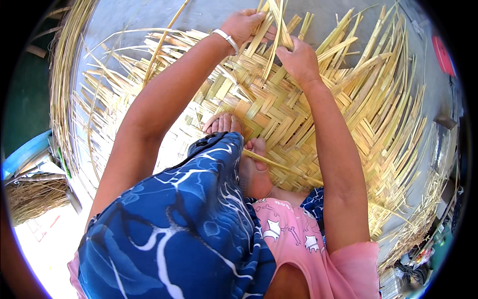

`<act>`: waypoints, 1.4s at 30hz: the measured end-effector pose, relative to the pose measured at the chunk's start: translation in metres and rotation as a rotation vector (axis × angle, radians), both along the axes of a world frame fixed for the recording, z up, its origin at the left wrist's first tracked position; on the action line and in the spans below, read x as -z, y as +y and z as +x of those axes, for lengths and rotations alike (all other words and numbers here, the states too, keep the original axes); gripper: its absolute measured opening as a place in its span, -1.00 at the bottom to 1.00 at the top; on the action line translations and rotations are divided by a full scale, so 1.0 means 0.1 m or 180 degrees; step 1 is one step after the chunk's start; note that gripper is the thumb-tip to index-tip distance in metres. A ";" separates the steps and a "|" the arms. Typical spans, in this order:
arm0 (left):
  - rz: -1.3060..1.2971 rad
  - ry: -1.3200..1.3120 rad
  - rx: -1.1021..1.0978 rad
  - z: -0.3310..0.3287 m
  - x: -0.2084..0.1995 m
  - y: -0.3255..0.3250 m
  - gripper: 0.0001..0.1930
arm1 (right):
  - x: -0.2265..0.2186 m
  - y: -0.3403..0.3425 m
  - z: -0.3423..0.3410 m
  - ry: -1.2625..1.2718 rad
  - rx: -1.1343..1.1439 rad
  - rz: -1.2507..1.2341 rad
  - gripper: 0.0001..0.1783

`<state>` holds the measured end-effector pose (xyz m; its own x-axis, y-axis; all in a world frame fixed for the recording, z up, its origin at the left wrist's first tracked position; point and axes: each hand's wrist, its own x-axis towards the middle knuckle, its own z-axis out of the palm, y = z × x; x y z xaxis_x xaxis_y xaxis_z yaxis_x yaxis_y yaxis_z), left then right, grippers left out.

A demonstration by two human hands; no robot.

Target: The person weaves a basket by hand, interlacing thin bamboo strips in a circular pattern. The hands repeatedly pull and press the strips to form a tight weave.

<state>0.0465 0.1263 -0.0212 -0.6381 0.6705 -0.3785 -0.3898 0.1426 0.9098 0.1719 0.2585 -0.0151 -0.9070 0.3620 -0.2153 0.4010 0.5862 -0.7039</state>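
A woven mat of flat yellow-green reed strips (279, 114) lies spread under my bare feet, with loose strip ends fanning out along its far and right edges. At its far edge, my left hand (244, 27), with a white bangle at the wrist, is closed around pale reed strips. Just to the right, my right hand (299, 61) pinches a bundle of upright reed strips (280, 25) between thumb and fingers. The strips cross between the two hands. Their upper ends run out of view at the top.
A tall bundle of long thin reeds (67, 84) lies along the left side. Dry straw (37, 197) and a blue curved object (27, 154) are farther left. A red object (442, 56) lies on the grey floor at the far right. Assorted clutter lines the lower right edge.
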 end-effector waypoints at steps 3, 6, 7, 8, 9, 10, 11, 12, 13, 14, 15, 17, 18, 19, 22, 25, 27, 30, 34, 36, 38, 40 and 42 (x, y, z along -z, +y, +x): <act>-0.0195 0.0177 -0.0141 0.03 -0.02 0.04 -0.67 | -0.06 -0.03 -0.03 -0.0130 -0.0047 0.0092 -0.50; -0.0358 0.0532 -0.0071 0.02 -0.01 0.06 -0.64 | -0.05 -0.02 -0.06 -0.0222 -0.0096 0.0227 -0.54; -0.0504 0.0730 -0.0027 0.03 -0.07 0.06 -0.63 | -0.04 -0.02 -0.07 -0.0240 -0.0105 0.0293 -0.56; -0.0650 0.0928 0.0018 0.04 -0.10 0.06 -0.61 | -0.06 -0.03 -0.06 -0.0227 -0.0011 0.0193 -0.56; -0.0711 0.0954 0.0101 0.00 -0.08 0.03 -0.57 | -0.10 -0.06 -0.03 -0.0206 0.0065 0.0083 -0.57; -0.0704 0.0881 0.0121 -0.03 -0.01 0.03 -0.56 | -0.12 -0.08 -0.02 -0.0187 0.0141 -0.0027 -0.58; -0.0696 0.0808 0.0141 -0.06 0.07 0.04 -0.55 | -0.11 -0.10 -0.02 -0.0048 0.0183 -0.0109 -0.58; -0.0673 0.0730 0.0181 -0.04 0.07 0.06 -0.55 | -0.07 -0.09 0.00 0.0084 0.0245 -0.0179 -0.59; -0.0615 0.0712 0.0261 -0.03 0.07 0.08 -0.54 | -0.03 -0.08 0.02 0.0217 0.0308 -0.0248 -0.59; -0.0583 0.0486 0.0180 -0.02 0.06 0.09 -0.55 | 0.00 -0.07 0.04 0.0277 0.0347 -0.0281 -0.59; -0.0535 0.0248 0.0125 0.08 -0.14 0.13 -0.57 | 0.04 -0.03 0.07 0.0326 0.0408 -0.0297 -0.60; -0.0419 -0.0044 0.0037 0.08 -0.17 0.11 -0.60 | 0.04 -0.03 0.09 0.0419 0.0460 -0.0346 -0.60; -0.0338 -0.0106 0.0016 -0.02 0.01 0.06 -0.62 | 0.00 -0.07 0.10 0.0454 0.0462 -0.0369 -0.60; -0.0238 -0.0180 0.0026 -0.07 0.10 0.05 -0.64 | -0.03 -0.09 0.13 0.0477 0.0493 -0.0370 -0.60; -0.0623 0.0458 0.0283 -0.11 0.27 0.08 -0.67 | -0.14 -0.16 0.18 0.0724 0.0689 -0.0515 -0.60; -0.0878 0.0521 0.0392 -0.10 0.21 0.16 -0.66 | -0.09 -0.11 0.18 0.0609 0.0869 -0.0920 -0.60; -0.0996 0.0334 0.0447 -0.09 0.11 0.15 -0.66 | -0.06 -0.09 0.15 0.0616 0.0902 -0.0920 -0.61; -0.1070 0.0112 0.0529 -0.14 0.12 0.05 -0.65 | -0.01 -0.09 0.12 0.0628 0.0877 -0.0782 -0.61; -0.0821 -0.0193 0.0272 -0.09 0.18 -0.03 -0.65 | 0.04 -0.11 0.19 0.0841 0.1013 -0.1089 -0.62; -0.0661 -0.0346 0.0177 -0.08 0.15 -0.02 -0.66 | 0.02 -0.10 0.26 0.0853 0.1013 -0.1266 -0.64; -0.0601 -0.0438 0.0213 -0.10 0.16 -0.04 -0.66 | -0.03 -0.11 0.30 0.0807 0.1026 -0.1467 -0.65; -0.0573 -0.0503 0.0235 -0.11 0.15 -0.05 -0.67 | -0.09 -0.10 0.32 0.0690 0.1057 -0.1702 -0.68; -0.0570 -0.0537 0.0237 -0.11 0.12 -0.05 -0.68 | 0.00 -0.12 0.33 0.1108 0.1016 -0.1771 -0.75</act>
<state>0.0354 0.1210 -0.0332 -0.5073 0.6259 -0.5924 -0.5163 0.3296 0.7904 0.2048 0.2470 -0.0151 -0.8250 0.5412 -0.1628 0.1913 -0.0035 -0.9815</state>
